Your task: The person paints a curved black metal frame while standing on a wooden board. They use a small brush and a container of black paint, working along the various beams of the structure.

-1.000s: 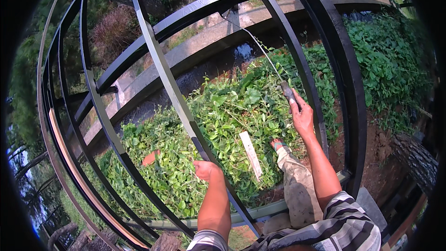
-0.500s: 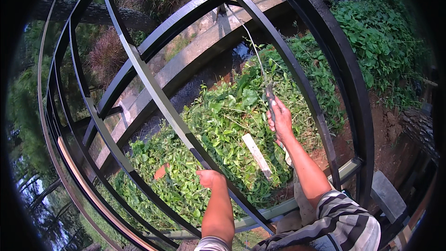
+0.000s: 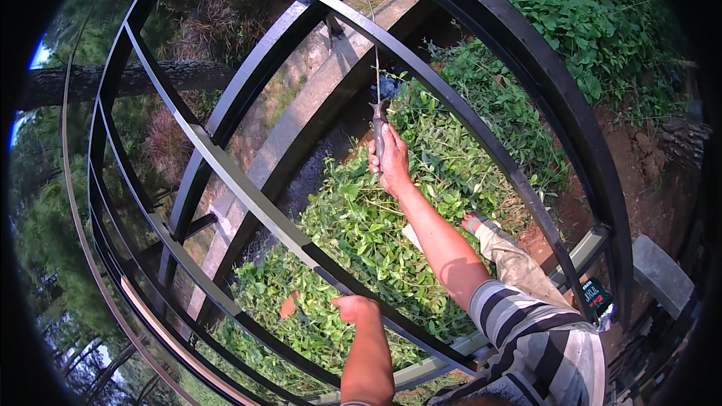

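Note:
My right hand (image 3: pixel 391 158) is wrapped round the dark handle of a tool (image 3: pixel 377 68) with a long, thin, slightly bent metal shaft. The shaft points away from me, and its tip reaches the far curved beam; I cannot make out the tool's exact kind. My left hand (image 3: pixel 358 308) is closed on the lower part of a grey-and-black metal bar (image 3: pixel 256 207), its fingers partly hidden. This bar belongs to a black metal frame (image 3: pixel 519 53), whose bars stand between me and the greenery. Below my right forearm, a pale board (image 3: pixel 411 236) is mostly covered.
Leafy green plants (image 3: pixel 338 218) cover the ground below the frame. Beyond runs a concrete ledge (image 3: pixel 301 113) beside a dark channel. My leg in tan trousers (image 3: pixel 515 259) is at the right, near a dark green case (image 3: pixel 596 298) and a grey block (image 3: pixel 662 274).
My right hand has moved left and farther out with the tool, whose shaft now points more straight ahead. The view has shifted; my forearm now covers most of the board. My left hand stays at the bar.

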Demonstrator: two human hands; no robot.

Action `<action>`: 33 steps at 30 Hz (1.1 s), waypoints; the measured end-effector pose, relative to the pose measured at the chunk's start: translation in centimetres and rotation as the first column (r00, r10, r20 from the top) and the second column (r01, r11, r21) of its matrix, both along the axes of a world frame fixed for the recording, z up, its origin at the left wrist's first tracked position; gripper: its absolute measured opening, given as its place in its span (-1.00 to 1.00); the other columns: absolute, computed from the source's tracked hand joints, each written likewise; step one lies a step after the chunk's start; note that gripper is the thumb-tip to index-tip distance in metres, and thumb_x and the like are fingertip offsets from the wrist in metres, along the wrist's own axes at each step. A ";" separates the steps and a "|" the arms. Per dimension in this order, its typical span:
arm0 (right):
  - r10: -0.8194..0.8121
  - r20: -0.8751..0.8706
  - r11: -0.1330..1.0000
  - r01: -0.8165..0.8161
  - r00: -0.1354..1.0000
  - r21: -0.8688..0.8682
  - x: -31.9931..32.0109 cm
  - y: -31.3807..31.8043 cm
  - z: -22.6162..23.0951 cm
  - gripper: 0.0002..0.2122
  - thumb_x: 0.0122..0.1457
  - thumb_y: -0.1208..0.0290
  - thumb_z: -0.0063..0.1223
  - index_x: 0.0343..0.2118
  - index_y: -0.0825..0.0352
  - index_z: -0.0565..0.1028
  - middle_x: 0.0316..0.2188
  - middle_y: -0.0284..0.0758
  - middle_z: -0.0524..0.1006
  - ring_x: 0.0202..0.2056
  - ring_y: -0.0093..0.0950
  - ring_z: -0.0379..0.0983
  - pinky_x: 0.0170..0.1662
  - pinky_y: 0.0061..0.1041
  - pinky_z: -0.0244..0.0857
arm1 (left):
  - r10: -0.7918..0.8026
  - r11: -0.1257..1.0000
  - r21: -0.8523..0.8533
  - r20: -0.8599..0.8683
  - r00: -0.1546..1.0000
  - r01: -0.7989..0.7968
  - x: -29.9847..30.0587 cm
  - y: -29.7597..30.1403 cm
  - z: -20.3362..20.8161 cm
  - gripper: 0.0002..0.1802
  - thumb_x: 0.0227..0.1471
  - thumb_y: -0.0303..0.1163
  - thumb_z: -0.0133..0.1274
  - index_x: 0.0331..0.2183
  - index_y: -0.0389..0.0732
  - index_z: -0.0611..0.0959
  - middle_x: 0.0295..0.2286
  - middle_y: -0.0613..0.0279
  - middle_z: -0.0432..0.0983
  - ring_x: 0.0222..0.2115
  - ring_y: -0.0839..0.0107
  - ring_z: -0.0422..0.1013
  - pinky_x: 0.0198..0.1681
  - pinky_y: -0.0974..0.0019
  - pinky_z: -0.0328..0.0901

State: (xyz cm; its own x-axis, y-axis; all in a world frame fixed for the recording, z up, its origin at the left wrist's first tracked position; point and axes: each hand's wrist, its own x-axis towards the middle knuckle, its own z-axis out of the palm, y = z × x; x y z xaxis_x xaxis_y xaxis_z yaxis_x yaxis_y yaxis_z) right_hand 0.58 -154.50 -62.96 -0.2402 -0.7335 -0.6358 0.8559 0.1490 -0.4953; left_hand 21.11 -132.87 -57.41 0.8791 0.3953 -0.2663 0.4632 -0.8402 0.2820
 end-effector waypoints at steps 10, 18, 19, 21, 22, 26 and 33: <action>0.228 -0.254 0.969 -0.194 0.940 0.151 4.7 7.3 2.4 -0.49 0.43 0.17 0.01 0.39 0.13 0.25 -0.55 -0.48 0.45 -0.68 -0.73 0.28 -0.68 -0.69 0.18 | -0.040 0.999 0.032 -0.046 0.998 0.042 -0.5 -0.8 1.8 -0.17 0.29 0.18 -0.26 -0.07 -0.52 0.63 -0.05 -0.29 0.57 -0.02 -0.18 0.48 0.19 -0.08 0.27; 0.262 -0.871 0.965 -0.121 0.415 0.232 -4.7 10.3 -2.5 -0.51 0.32 0.39 0.11 0.32 0.22 0.38 0.08 -0.05 0.59 0.04 -0.25 0.59 0.08 -0.38 0.42 | -0.072 0.996 0.054 -0.068 0.995 0.076 -1.2 -0.3 0.6 -0.12 0.31 0.20 -0.29 -0.06 -0.56 0.61 -0.03 -0.27 0.56 0.01 -0.17 0.46 0.22 -0.09 0.22; 0.317 -0.853 0.948 -0.161 0.415 0.274 -4.7 10.9 -1.1 -0.50 0.32 0.39 0.12 0.32 0.20 0.38 0.08 -0.06 0.59 0.03 -0.26 0.60 0.07 -0.38 0.43 | -0.064 0.997 0.041 -0.055 0.996 0.066 -0.7 -0.3 0.8 -0.13 0.30 0.20 -0.29 -0.06 -0.55 0.62 -0.03 -0.27 0.56 0.01 -0.17 0.46 0.22 -0.09 0.22; 0.405 -0.786 0.913 -0.244 0.467 0.325 -5.8 13.4 1.7 -0.47 0.28 0.40 0.17 0.32 0.15 0.38 0.06 -0.08 0.60 -0.01 -0.31 0.61 0.06 -0.42 0.42 | -0.059 0.998 0.028 -0.057 0.997 0.060 -0.6 -0.3 1.4 -0.13 0.30 0.21 -0.28 -0.05 -0.54 0.62 -0.02 -0.26 0.56 0.01 -0.17 0.46 0.22 -0.09 0.23; 0.414 -0.808 0.907 -0.266 0.418 0.327 -6.8 15.5 2.5 -0.45 0.25 0.41 0.21 0.32 0.15 0.38 0.04 -0.10 0.62 -0.05 -0.38 0.62 0.04 -0.45 0.42 | -0.063 0.998 0.026 -0.072 0.995 0.065 -1.0 -0.6 1.8 -0.12 0.30 0.21 -0.28 -0.05 -0.54 0.61 -0.02 -0.27 0.56 0.01 -0.18 0.46 0.22 -0.10 0.23; 0.571 -0.597 0.820 -0.416 0.563 0.392 -11.4 22.9 11.3 -0.37 0.15 0.63 0.29 0.32 0.31 0.37 0.13 -0.26 0.53 0.09 -0.54 0.47 0.18 -0.50 0.33 | -0.042 0.999 -0.006 -0.070 0.997 0.041 -1.2 -0.9 2.3 -0.11 0.30 0.22 -0.28 -0.05 -0.55 0.60 -0.03 -0.28 0.56 0.01 -0.19 0.46 0.21 -0.10 0.24; 0.544 -0.839 0.792 -0.334 0.005 0.511 -23.5 22.7 22.9 -0.57 0.29 0.45 0.13 0.21 0.40 0.43 0.03 -0.08 0.57 0.08 -0.26 0.53 0.17 -0.35 0.34 | -0.066 0.997 0.031 -0.064 0.996 0.068 -0.6 -0.5 1.9 -0.11 0.28 0.22 -0.30 -0.07 -0.53 0.62 -0.04 -0.29 0.56 0.00 -0.19 0.47 0.20 -0.14 0.23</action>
